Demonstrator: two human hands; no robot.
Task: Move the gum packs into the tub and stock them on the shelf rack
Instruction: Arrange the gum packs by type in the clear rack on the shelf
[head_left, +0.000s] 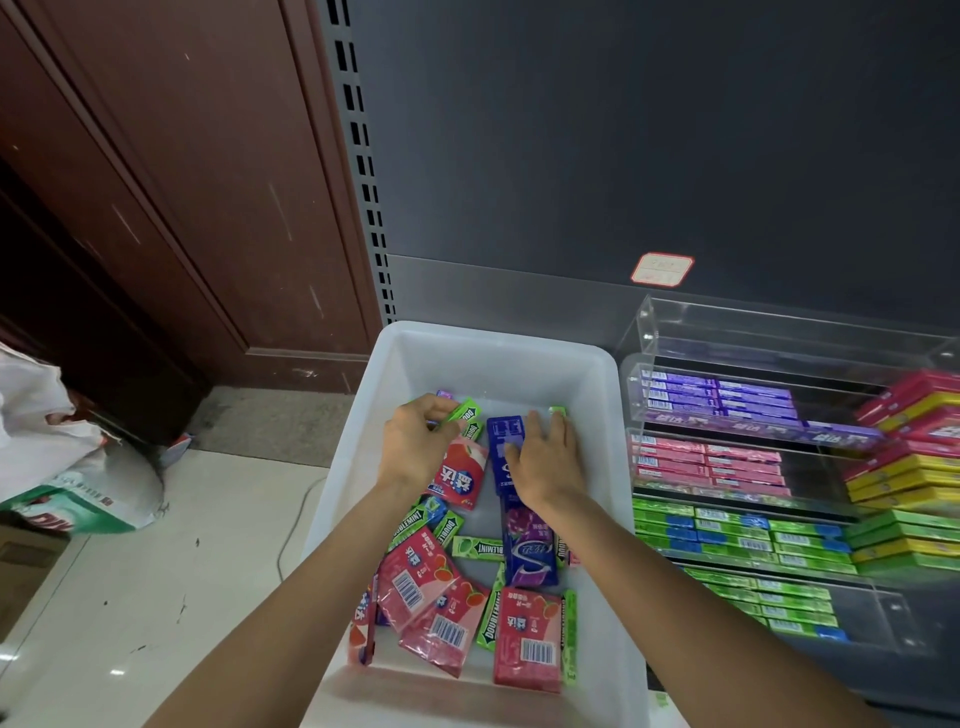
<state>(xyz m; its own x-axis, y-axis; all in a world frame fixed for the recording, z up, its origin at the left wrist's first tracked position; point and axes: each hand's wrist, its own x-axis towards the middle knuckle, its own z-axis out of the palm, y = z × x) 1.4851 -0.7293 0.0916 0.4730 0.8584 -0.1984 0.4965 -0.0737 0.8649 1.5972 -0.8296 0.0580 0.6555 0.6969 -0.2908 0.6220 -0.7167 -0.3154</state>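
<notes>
Currently both hands inside white plastic tub (597, 364). Left hand (415, 441) pinching slim green gum stick (460, 414) at tub's far-left. Right hand (548, 460) flat, fingers straight, pressing long blue gum pack (501, 447), long axis front-to-back. Clear acrylic shelf rack (644, 332) right of tub, nearer right hand.

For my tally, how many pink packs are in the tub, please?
5 packs: one by the left hand, three flat at the near end, one edge-on left; more may hide.
</notes>
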